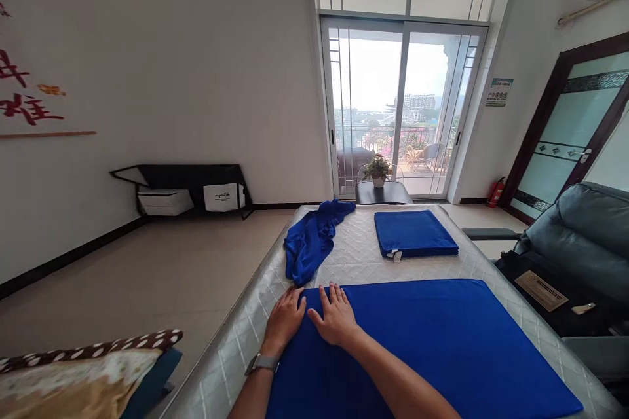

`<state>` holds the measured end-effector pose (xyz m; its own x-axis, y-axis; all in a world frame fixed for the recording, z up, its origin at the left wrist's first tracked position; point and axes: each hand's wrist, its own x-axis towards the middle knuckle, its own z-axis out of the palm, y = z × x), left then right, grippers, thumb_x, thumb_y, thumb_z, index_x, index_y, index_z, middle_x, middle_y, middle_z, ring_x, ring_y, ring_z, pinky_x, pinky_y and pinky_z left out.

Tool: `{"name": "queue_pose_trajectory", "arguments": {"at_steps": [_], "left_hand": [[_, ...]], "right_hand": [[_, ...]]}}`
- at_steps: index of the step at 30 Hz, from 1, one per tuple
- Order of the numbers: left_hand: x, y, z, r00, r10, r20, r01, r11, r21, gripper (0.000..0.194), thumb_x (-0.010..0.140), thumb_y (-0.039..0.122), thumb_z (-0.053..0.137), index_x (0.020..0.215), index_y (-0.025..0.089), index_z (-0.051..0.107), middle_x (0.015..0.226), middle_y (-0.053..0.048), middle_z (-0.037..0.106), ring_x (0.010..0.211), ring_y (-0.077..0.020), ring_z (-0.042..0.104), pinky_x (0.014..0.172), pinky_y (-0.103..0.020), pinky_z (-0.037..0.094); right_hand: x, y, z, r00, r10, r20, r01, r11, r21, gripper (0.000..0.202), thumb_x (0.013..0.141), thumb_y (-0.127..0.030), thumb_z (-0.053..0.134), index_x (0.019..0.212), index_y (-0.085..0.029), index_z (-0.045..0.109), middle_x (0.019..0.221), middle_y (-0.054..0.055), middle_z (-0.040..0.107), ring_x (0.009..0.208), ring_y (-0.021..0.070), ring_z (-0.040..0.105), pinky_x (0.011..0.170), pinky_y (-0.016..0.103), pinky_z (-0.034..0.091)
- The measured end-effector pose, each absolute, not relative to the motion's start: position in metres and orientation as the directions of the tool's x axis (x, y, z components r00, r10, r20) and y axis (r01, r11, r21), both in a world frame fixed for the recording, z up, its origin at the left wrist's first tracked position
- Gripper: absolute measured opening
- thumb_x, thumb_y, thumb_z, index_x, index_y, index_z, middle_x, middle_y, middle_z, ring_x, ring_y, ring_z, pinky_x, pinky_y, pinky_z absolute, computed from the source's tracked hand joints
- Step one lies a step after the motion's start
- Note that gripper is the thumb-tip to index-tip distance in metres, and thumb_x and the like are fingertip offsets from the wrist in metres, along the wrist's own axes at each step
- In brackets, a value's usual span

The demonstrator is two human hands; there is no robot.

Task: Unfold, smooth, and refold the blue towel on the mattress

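A large blue cloth (pixel 432 340) lies spread flat on the quilted silver-grey mattress (pixel 344 255). At its far left corner, my left hand (pixel 285 317) rests on the edge, fingers extended, a watch on the wrist. Just to the right, my right hand (pixel 337 317) presses flat on the same cloth with its fingers spread. A crumpled blue cloth (pixel 312 242) lies beyond my hands, close to the fingertips of the left one. Farther back on the right sits a neatly folded blue stack (pixel 415 232) with a white tag at its front edge.
A chair (pixel 383 194) with a potted plant (pixel 378 170) stands past the mattress's far end. On the right is a dark armchair (pixel 580 236) holding a black bag. Patterned fabric (pixel 88 380) is at the lower left. A black rack (pixel 191 177) lies by the wall.
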<state>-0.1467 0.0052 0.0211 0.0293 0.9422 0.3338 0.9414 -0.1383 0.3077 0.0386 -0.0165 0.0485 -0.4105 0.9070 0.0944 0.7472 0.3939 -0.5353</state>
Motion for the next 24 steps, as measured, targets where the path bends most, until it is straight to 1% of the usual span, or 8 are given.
{"name": "queue_pose_trajectory", "arguments": {"at_steps": [4, 7, 10, 14, 19, 24], "left_hand": [[-0.145, 0.005, 0.023, 0.016, 0.943, 0.333, 0.939, -0.128, 0.318, 0.039, 0.097, 0.030, 0.039, 0.125, 0.015, 0.061, 0.132, -0.013, 0.065, 0.129, -0.0253, 0.055, 0.112, -0.041, 0.038], [-0.145, 0.004, 0.024, 0.019, 0.945, 0.327, 0.937, -0.131, 0.324, 0.042, 0.097, 0.032, 0.036, 0.126, 0.014, 0.061, 0.131, -0.014, 0.066, 0.129, -0.0260, 0.055, 0.112, -0.041, 0.038], [-0.145, 0.003, 0.023, 0.013, 0.948, 0.317, 0.936, -0.124, 0.331, 0.043, 0.097, 0.034, 0.035, 0.127, 0.015, 0.060, 0.132, -0.013, 0.065, 0.129, -0.0263, 0.055, 0.111, -0.041, 0.039], [-0.146, 0.003, 0.022, 0.017, 0.949, 0.314, 0.938, -0.124, 0.325, 0.042, 0.097, 0.035, 0.035, 0.126, 0.017, 0.060, 0.130, -0.011, 0.066, 0.129, -0.0258, 0.055, 0.111, -0.041, 0.039], [-0.146, 0.003, 0.024, 0.021, 0.946, 0.322, 0.938, -0.130, 0.321, 0.043, 0.096, 0.035, 0.035, 0.125, 0.015, 0.061, 0.129, -0.012, 0.067, 0.126, -0.0259, 0.058, 0.108, -0.040, 0.042], [-0.147, 0.004, 0.023, 0.019, 0.951, 0.310, 0.935, -0.127, 0.332, 0.044, 0.096, 0.036, 0.035, 0.125, 0.016, 0.061, 0.130, -0.012, 0.067, 0.127, -0.0258, 0.057, 0.110, -0.041, 0.041]], "right_hand": [[0.060, -0.010, 0.051, -0.346, 0.936, 0.063, 0.788, 0.327, -0.522, 0.085, 0.095, -0.070, 0.018, 0.159, -0.014, 0.014, 0.166, 0.010, 0.013, 0.152, 0.0313, 0.004, 0.121, 0.053, 0.011], [0.081, -0.005, 0.052, -0.312, 0.949, 0.040, 0.814, 0.289, -0.503, 0.089, 0.094, -0.072, 0.015, 0.159, -0.011, 0.012, 0.166, 0.011, 0.009, 0.152, 0.0305, 0.002, 0.122, 0.050, 0.009], [0.105, -0.002, 0.054, -0.295, 0.955, 0.020, 0.833, 0.268, -0.484, 0.091, 0.094, -0.073, 0.013, 0.159, -0.010, 0.010, 0.166, 0.012, 0.005, 0.152, 0.0295, 0.001, 0.122, 0.047, 0.008], [0.136, 0.001, 0.054, -0.262, 0.965, -0.002, 0.861, 0.233, -0.451, 0.091, 0.093, -0.074, 0.012, 0.159, -0.010, 0.008, 0.166, 0.013, 0.003, 0.153, 0.0279, 0.000, 0.122, 0.045, 0.006], [0.179, 0.003, 0.051, -0.215, 0.976, -0.019, 0.890, 0.188, -0.414, 0.090, 0.093, -0.075, 0.014, 0.160, -0.016, 0.007, 0.167, 0.010, 0.003, 0.153, 0.0263, 0.001, 0.122, 0.043, 0.006], [0.229, 0.002, 0.049, -0.157, 0.987, -0.021, 0.923, 0.139, -0.360, 0.088, 0.093, -0.075, 0.014, 0.160, -0.018, 0.008, 0.167, 0.010, 0.003, 0.153, 0.0258, 0.002, 0.122, 0.042, 0.006]]}}
